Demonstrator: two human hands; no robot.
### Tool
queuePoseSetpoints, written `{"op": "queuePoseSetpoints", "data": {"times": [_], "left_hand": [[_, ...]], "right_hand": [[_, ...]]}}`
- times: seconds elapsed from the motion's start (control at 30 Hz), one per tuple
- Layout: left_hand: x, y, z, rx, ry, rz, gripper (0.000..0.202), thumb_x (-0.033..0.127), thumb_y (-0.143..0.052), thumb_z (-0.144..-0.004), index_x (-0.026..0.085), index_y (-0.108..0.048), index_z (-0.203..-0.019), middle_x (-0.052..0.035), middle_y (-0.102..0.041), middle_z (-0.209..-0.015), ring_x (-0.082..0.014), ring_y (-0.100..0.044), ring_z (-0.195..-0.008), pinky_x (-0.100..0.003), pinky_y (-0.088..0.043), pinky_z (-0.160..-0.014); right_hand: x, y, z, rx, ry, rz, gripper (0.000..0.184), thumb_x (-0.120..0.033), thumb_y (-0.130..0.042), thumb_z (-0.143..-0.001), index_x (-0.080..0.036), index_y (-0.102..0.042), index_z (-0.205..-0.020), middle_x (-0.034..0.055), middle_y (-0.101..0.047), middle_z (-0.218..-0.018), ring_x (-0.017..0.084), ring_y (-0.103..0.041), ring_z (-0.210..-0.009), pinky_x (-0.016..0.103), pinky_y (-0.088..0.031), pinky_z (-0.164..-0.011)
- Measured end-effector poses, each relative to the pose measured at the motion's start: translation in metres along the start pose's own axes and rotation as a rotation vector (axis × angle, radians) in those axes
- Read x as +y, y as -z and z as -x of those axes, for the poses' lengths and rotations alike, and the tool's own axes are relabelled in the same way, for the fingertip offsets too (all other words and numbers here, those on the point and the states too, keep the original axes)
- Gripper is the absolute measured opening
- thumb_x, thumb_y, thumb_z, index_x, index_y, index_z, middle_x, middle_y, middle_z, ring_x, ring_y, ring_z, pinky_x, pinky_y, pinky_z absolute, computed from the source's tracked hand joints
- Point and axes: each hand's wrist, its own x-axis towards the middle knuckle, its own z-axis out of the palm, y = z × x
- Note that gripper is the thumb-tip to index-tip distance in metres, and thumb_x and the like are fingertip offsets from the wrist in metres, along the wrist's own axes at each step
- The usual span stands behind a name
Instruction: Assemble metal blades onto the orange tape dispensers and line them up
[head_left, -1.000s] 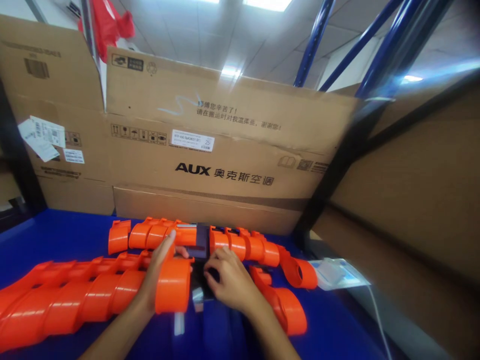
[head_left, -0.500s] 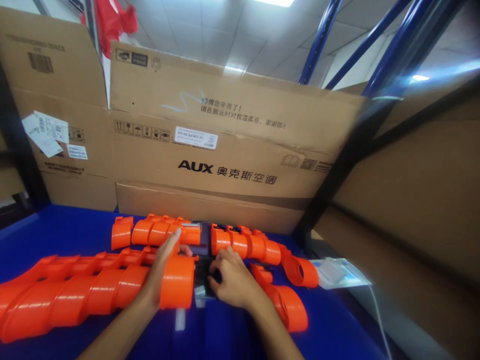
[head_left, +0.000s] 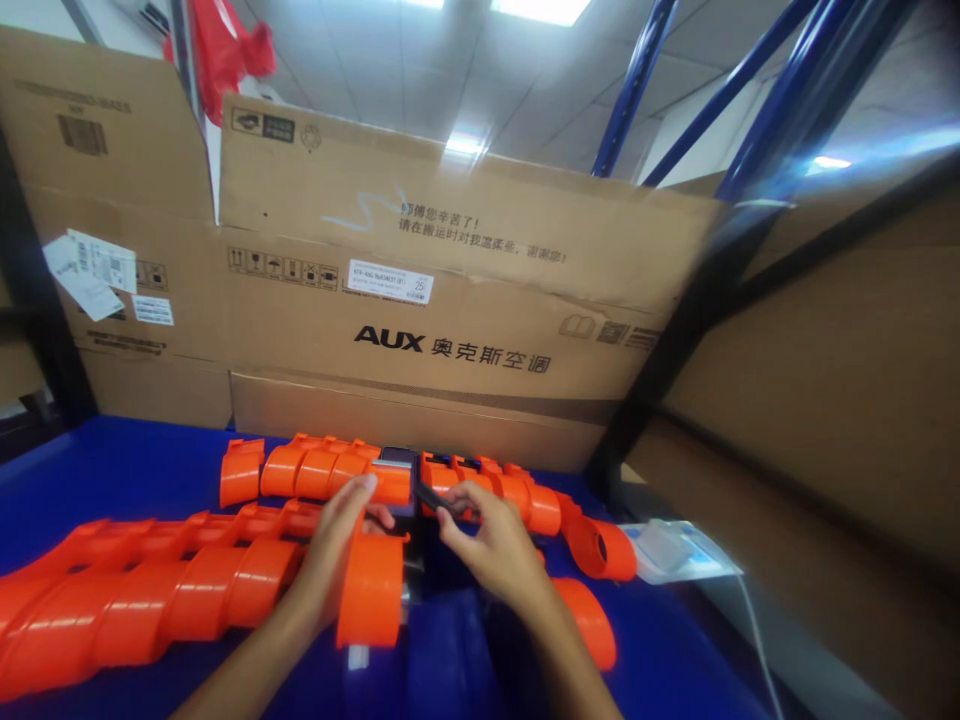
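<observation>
Curved orange plastic track pieces [head_left: 150, 590] lie in rows on a blue table [head_left: 112, 470]. My left hand [head_left: 334, 560] rests over the end of the near row, fingers closed around an orange segment [head_left: 371, 590] and its thumb near a dark block [head_left: 397, 475]. My right hand [head_left: 487, 545] is just right of it, pinching a thin dark strip [head_left: 431, 497] between thumb and fingertips, above the gap between the orange pieces. A second row of orange track [head_left: 487, 490] runs behind both hands.
Large brown cardboard boxes [head_left: 450, 300] printed AUX stand along the back of the table. A dark post and more cardboard close the right side. A clear plastic bag [head_left: 667, 550] with a white cable lies at the right. Blue rack beams rise overhead.
My right hand has lifted from the dark part on the table and moved up and back, now pinching a dark strip. My left hand has shifted slightly right along the orange piece.
</observation>
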Motion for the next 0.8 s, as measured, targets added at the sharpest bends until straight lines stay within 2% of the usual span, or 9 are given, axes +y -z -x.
{"op": "queuePoseSetpoints", "data": {"times": [0.17,0.23,0.4,0.57,0.8], "left_hand": [[-0.009,-0.003,0.003,-0.045,-0.066,-0.118,0.041,0.058,-0.072,-0.077,0.02,-0.064,-0.09,-0.0014,-0.07,-0.076,-0.0146,-0.06,-0.053,-0.024,-0.046,-0.052],[-0.012,-0.003,0.004,-0.069,-0.075,-0.171,0.04,0.056,-0.071,-0.078,0.02,-0.066,-0.094,-0.0021,-0.071,-0.08,-0.0154,-0.062,-0.057,-0.025,-0.048,-0.057],[-0.013,-0.004,0.007,-0.161,-0.095,-0.201,0.033,0.049,-0.068,-0.084,0.02,-0.065,-0.101,-0.001,-0.07,-0.082,-0.0144,-0.064,-0.06,-0.025,-0.048,-0.061],[-0.013,-0.003,0.007,-0.161,-0.085,-0.226,0.038,0.045,-0.069,-0.085,0.021,-0.063,-0.112,-0.0014,-0.07,-0.082,-0.0145,-0.065,-0.06,-0.025,-0.048,-0.061],[-0.013,-0.004,0.007,-0.213,-0.083,-0.243,0.038,0.043,-0.068,-0.085,0.02,-0.062,-0.116,-0.0016,-0.07,-0.08,-0.0145,-0.065,-0.059,-0.025,-0.05,-0.06]], "right_hand": [[-0.001,0.004,0.0,0.239,0.06,-0.03,0.014,-0.027,-0.064,-0.088,-0.021,-0.065,-0.101,0.0041,-0.071,-0.092,0.021,-0.066,-0.085,0.032,-0.051,-0.079],[-0.003,0.003,0.001,0.283,0.094,-0.045,0.017,-0.027,-0.065,-0.088,-0.021,-0.066,-0.104,0.0043,-0.071,-0.093,0.021,-0.065,-0.084,0.032,-0.051,-0.078],[-0.009,-0.001,0.002,0.245,0.155,-0.056,0.015,-0.029,-0.065,-0.09,-0.023,-0.069,-0.103,0.0063,-0.071,-0.096,0.022,-0.066,-0.088,0.035,-0.053,-0.08],[-0.01,-0.003,0.001,0.221,0.194,-0.059,0.014,-0.027,-0.065,-0.09,-0.024,-0.068,-0.104,0.0075,-0.074,-0.102,0.025,-0.066,-0.097,0.042,-0.051,-0.09],[-0.012,-0.003,0.002,0.192,0.212,-0.061,0.013,-0.023,-0.065,-0.092,-0.024,-0.068,-0.105,0.0063,-0.073,-0.105,0.024,-0.065,-0.101,0.041,-0.048,-0.094]]}}
